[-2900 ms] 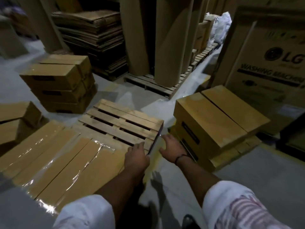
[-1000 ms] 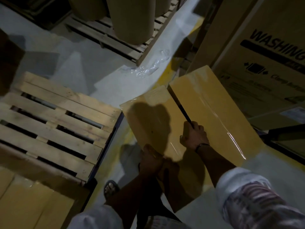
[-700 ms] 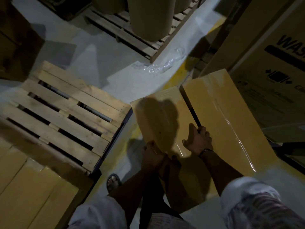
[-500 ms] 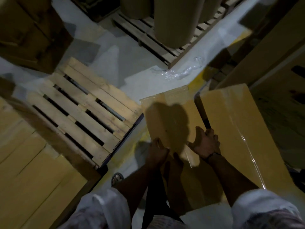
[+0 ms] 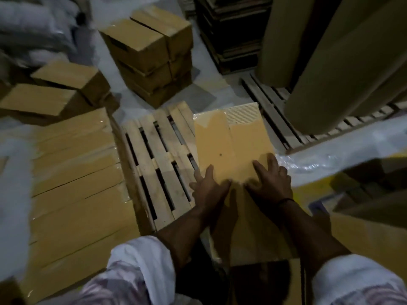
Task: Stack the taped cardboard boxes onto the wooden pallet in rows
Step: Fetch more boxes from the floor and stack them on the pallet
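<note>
- A row of taped boxes [image 5: 72,183] is lying side by side at the far left, their tape glinting. They are touching the left edge of the wooden pallet [image 5: 158,164].
- Behind them, loose boxes [image 5: 55,91] are resting on the floor, with white sacks [image 5: 33,29] blurring into the top left corner.
- A stack of boxes [image 5: 149,51], three layers high, is standing on the floor just beyond the pallet's far end.
- The pallet's bare slats are showing in the middle, between the taped row and the box being handled.
- The cardboard box [image 5: 231,146] is lying lengthwise over the pallet's right edge, its taped top facing up. Motion blur is hiding whether it is sitting flat on the slats.
- The left grip [image 5: 209,192] is pressing on the near left corner of the box top, fingers straight and spread.
- The right grip [image 5: 272,186] is pressing on the near right corner, fingers likewise splayed flat, with a dark band [image 5: 286,200] circling the wrist.
- White sleeves [image 5: 141,258] are covering both upper arms.
- Clear plastic film [image 5: 319,161] is lying crumpled on the floor just right of the box.
- Tall brown rolls [image 5: 330,62] are standing on a second pallet [image 5: 275,119] at the upper right.
</note>
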`<action>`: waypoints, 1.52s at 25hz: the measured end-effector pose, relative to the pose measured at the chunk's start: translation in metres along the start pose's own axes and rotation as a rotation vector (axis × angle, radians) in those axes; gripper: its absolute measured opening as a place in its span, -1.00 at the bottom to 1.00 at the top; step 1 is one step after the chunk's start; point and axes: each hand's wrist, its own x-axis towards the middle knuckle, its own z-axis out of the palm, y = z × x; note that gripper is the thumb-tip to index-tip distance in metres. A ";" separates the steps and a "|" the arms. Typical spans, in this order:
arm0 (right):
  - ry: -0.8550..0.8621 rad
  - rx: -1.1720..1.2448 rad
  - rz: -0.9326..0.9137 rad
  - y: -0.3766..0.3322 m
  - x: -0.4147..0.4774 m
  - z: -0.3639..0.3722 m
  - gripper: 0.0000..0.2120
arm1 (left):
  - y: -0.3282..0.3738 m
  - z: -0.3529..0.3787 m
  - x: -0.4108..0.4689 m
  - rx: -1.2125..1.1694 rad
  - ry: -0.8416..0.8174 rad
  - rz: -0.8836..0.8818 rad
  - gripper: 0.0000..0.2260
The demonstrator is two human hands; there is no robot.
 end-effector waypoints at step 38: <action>-0.502 -0.562 -1.578 -0.212 0.409 0.018 -0.23 | 0.107 0.013 0.220 -0.523 0.697 -1.333 -0.11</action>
